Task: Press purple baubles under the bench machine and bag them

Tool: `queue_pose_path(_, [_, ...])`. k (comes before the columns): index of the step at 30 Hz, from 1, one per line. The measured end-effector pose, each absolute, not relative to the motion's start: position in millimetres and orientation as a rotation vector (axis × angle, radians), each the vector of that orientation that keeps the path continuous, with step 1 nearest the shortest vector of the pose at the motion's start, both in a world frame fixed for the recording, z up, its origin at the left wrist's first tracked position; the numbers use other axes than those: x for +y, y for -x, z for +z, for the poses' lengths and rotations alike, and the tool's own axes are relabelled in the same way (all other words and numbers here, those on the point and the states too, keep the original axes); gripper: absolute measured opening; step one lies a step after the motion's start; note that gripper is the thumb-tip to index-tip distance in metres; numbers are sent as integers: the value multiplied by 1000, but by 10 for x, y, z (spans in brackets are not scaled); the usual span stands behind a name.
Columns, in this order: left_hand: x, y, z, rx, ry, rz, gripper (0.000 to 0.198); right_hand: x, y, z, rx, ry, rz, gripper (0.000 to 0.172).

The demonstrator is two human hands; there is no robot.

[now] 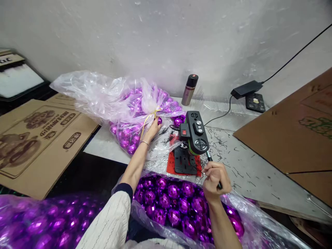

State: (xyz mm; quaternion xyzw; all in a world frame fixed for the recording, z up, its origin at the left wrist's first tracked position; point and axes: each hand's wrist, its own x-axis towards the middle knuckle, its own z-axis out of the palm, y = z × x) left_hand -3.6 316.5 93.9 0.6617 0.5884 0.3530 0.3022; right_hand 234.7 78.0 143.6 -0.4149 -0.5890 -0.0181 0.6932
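My left hand (152, 130) reaches forward to a clear plastic bag (98, 95) of shiny purple balls, tied with a yellow ribbon (155, 113). Its fingers are closed on a small faceted purple ball (159, 120) beside the knot; they are partly hidden from me. My right hand (216, 180) is wrapped around the black grip of a metal lever (209, 156). That lever comes out of a small black machine (195, 133) with a red switch, round vents and a slotted base plate (184, 159). Under the plate lies a red sheet (171, 164).
Another open bag of purple balls (174, 199) sits close to me, and more purple balls (52, 221) fill the lower left. Cardboard (46, 138) lies left; a carton (290, 131) stands right. A bottle (190, 90), power adapter (246, 90) and phone (255, 102) are by the wall.
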Motion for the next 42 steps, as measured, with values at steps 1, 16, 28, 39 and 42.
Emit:
queue_pose_path(1, [3127, 2, 988, 1559, -1687, 960, 58, 783, -2344, 1446, -1317, 920, -49, 32])
queue_pose_path(16, [1598, -165, 1095, 768, -435, 1058, 40, 815, -2312, 1542, -1322, 905, -59, 35])
queue_pose_path(28, [1193, -389, 1012, 938, -373, 1055, 30, 814, -2307, 1542, -1311, 947, -25, 37])
queue_pose_path(39, [1234, -608, 954, 964, -371, 1033, 30, 852, -2331, 1743, -1354, 930, -29, 33])
queue_pose_path(42, [1267, -711, 893, 1053, -481, 1032, 44, 840, -2340, 1742, -1379, 940, -37, 32])
